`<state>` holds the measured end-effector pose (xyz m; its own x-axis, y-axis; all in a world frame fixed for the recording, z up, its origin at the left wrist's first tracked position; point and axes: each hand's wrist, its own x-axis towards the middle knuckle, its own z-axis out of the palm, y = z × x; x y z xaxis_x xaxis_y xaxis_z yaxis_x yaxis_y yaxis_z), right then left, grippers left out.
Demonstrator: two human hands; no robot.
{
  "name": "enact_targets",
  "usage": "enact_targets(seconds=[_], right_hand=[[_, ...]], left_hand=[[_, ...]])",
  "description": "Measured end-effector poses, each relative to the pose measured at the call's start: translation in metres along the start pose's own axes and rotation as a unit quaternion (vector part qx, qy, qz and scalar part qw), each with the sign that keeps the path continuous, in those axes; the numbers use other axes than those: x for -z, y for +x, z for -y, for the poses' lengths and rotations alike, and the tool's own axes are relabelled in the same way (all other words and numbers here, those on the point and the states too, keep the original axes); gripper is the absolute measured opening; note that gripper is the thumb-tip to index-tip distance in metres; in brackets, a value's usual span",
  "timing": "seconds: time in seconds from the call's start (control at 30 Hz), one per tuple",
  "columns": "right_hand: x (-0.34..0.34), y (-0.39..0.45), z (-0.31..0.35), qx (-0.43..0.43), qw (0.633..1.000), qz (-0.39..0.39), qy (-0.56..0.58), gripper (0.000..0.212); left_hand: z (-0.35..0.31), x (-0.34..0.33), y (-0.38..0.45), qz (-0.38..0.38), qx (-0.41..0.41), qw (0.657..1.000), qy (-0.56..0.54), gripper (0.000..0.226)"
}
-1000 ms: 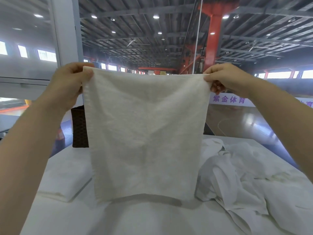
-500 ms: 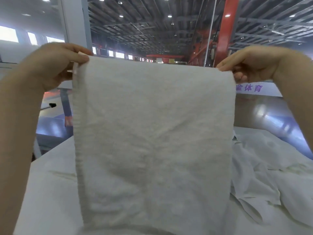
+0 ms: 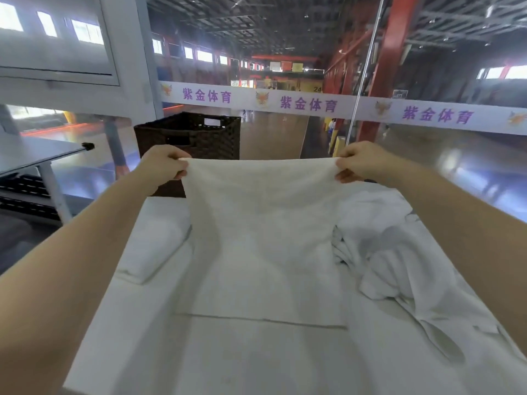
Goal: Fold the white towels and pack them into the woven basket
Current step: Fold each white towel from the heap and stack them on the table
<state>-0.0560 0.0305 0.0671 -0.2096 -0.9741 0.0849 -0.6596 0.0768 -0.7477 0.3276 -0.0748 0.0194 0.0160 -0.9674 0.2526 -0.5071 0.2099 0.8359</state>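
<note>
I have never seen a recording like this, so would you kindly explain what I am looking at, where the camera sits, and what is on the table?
No machine is involved: these are a person's two bare arms, filmed by a wide-angle camera worn on the head, looking forward and down. The left hand and the right hand each pinch a top corner of a white towel, stretched between them, its lower part lying on the white table. On the left lies a folded towel; on the right sits a crumpled heap of unfolded towels. At the table's far end, behind the left hand, stands the dark woven basket. Beyond is a large hall with a purple-lettered banner.
</note>
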Motion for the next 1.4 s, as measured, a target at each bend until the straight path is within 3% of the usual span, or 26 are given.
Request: enact_targets(seconds=[0.2,0.47,0.57,0.7,0.9,1.07,1.23,1.4], right_hand=[[-0.007,-0.014,-0.014,0.023,0.999,-0.026,-0.017,0.011],[-0.058,-0.093,-0.078,0.091,0.991,-0.073,-0.066,0.008],[-0.089,-0.127,-0.111,0.084,0.993,-0.076,0.019,0.009],[-0.126,-0.165,-0.148,0.069,0.983,-0.052,0.160,0.030],[-0.150,-0.194,-0.173,0.030,0.982,-0.009,0.188,0.016],[-0.146,-0.197,-0.173,0.091,0.995,0.007,0.040,0.014],[-0.142,-0.200,-0.174,0.136,0.987,0.026,-0.078,0.013],[-0.141,-0.202,-0.177,0.135,0.977,0.052,-0.155,0.010]], left_hand=[[0.021,-0.009,-0.014,-0.005,-0.014,1.000,-0.017,0.018],[0.082,-0.021,-0.111,-0.004,0.024,0.998,-0.059,0.010],[0.103,-0.033,-0.149,-0.005,0.049,0.994,-0.094,0.009],[0.138,-0.047,-0.182,0.037,0.083,0.988,-0.128,0.009],[0.156,-0.052,-0.199,0.064,0.089,0.986,-0.125,0.010],[0.161,-0.056,-0.199,0.061,0.052,0.993,-0.090,0.013],[0.161,-0.054,-0.192,0.047,-0.024,0.998,0.045,0.020],[0.170,-0.046,-0.194,0.082,-0.094,0.978,0.169,0.019]])
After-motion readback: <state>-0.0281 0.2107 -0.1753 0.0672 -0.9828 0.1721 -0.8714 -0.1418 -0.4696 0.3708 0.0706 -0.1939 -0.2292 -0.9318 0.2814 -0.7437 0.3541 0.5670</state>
